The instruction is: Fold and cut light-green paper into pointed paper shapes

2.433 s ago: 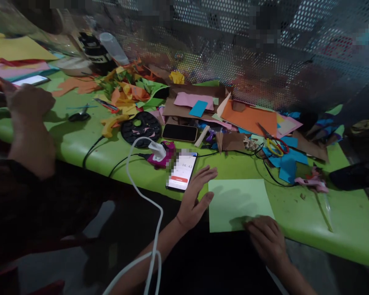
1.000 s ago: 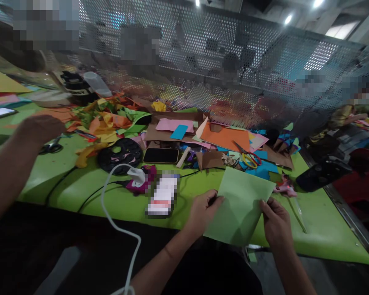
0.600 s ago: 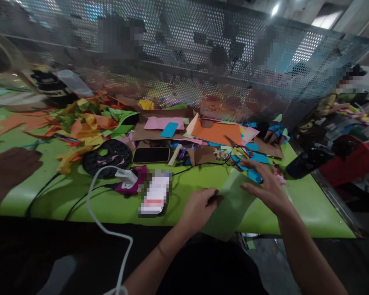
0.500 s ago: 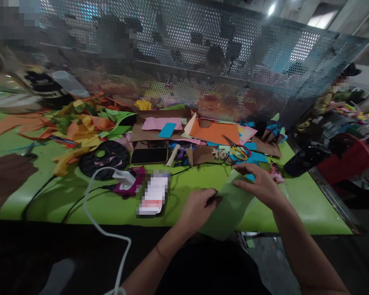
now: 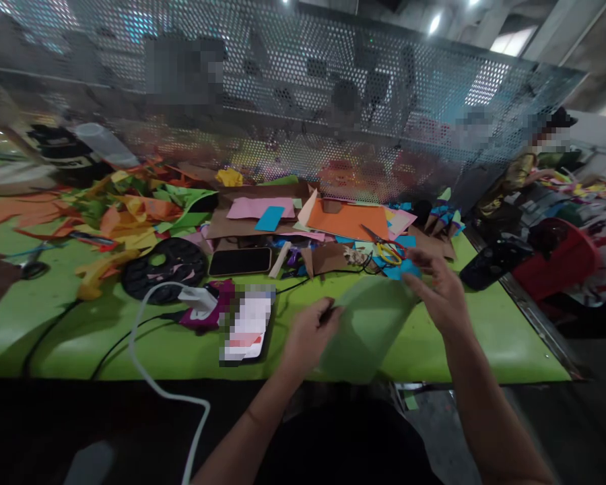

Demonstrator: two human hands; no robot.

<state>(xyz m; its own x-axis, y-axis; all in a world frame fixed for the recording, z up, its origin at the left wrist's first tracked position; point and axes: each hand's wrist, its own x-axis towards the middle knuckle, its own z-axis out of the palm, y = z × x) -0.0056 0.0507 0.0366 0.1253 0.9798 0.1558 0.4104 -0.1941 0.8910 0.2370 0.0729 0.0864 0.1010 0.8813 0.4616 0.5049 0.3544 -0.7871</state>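
Observation:
A green sheet of paper (image 5: 368,330) is tilted over the front edge of the green table. My left hand (image 5: 310,330) pinches its left edge between thumb and fingers. At the sheet's upper right corner is my right hand (image 5: 442,296), its thumb and fingers apart, with no clear grip on the paper. Just beyond the right hand lie yellow-handled scissors (image 5: 388,252) on blue paper pieces. A phone with a lit, blurred screen (image 5: 250,327) rests left of my left hand.
Orange paper (image 5: 351,219), a dark phone (image 5: 240,261), a black round tray (image 5: 165,269), a purple tissue pack (image 5: 209,310) and a yellow glue gun (image 5: 98,273) lie around. A white cable (image 5: 169,397) hangs over the front edge. A dark bottle (image 5: 495,259) stands right.
My right hand has opened and moved slightly right, away from the sheet's top. The sheet now lies flatter and spreads wider. At far left, another person's hand has moved mostly out of view.

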